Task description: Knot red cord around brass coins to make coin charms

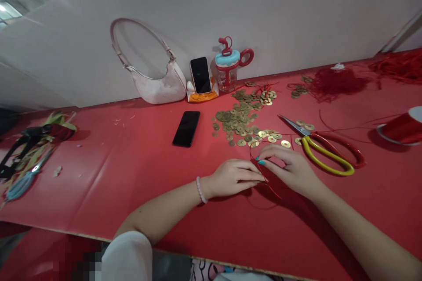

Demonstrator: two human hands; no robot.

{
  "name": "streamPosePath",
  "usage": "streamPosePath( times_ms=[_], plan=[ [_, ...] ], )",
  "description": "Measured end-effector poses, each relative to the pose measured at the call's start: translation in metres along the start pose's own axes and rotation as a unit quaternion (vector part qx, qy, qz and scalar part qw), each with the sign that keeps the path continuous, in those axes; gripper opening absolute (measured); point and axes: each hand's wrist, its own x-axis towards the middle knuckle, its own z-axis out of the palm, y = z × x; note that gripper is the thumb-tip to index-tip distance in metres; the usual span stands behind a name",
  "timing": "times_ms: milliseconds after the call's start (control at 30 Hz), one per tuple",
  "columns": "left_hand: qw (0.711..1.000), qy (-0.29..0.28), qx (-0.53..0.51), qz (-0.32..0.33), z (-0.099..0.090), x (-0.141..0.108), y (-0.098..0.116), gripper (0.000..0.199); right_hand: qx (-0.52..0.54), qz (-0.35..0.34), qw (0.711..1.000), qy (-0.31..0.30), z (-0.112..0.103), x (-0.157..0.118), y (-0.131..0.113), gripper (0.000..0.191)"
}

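A thin red cord (pixel 273 192) runs between my two hands just above the red table. My left hand (pixel 232 178), with a pale bead bracelet at the wrist, is closed on the cord with its fingers pressed together. Closing in from the other side, my right hand (pixel 292 169) pinches the cord between thumb and forefinger, whose nails are turquoise. Whether a coin is hidden under the left fingertips I cannot tell. Right behind the hands lies a heap of brass coins with holes (pixel 235 119). Scissors (pixel 318 145) with one yellow and one red handle lie open to the right.
A spool of red cord (pixel 400 127) stands at the right edge, with tangled red cord (pixel 339 82) behind. Toward the wall are a white handbag (pixel 160 90), a propped phone (pixel 200 75) and a cup (pixel 227 77). Another phone (pixel 186 129) lies flat. Blue-handled scissors (pixel 23 184) lie left.
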Motion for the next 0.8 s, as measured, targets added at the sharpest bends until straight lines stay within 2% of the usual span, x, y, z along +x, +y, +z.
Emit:
streamPosePath(
  times_ms=[133, 200, 333, 433, 567, 667, 800],
  plan=[
    [0.995, 0.001, 0.080, 0.053, -0.001, -0.001, 0.002, 0.027, 0.000, -0.005, 1.000, -0.003, 0.001, -0.001, 0.000, 0.009],
    [0.994, 0.015, 0.089, 0.054, -0.001, 0.000, 0.004, 0.026, -0.002, -0.005, 1.000, -0.002, 0.002, -0.001, 0.001, 0.009],
    [0.997, 0.069, 0.023, -0.029, 0.001, 0.000, 0.004, 0.022, -0.018, 0.014, 0.999, 0.039, 0.003, 0.001, 0.006, 0.006],
    [0.987, 0.123, -0.026, -0.099, 0.004, 0.001, 0.002, 0.019, -0.021, 0.009, 0.997, 0.078, -0.001, 0.001, 0.006, 0.007],
    [0.965, 0.161, -0.087, -0.187, 0.003, 0.005, 0.000, 0.017, -0.019, -0.018, 0.999, 0.025, -0.006, -0.001, -0.002, 0.003],
    [0.944, 0.165, -0.140, -0.247, 0.002, 0.008, -0.001, 0.017, -0.021, 0.015, 1.000, 0.002, -0.004, -0.002, -0.006, 0.003],
    [0.922, 0.170, -0.211, -0.276, 0.002, 0.009, -0.004, 0.017, -0.016, 0.058, 0.998, -0.004, 0.003, -0.004, -0.002, 0.003]
  ],
)
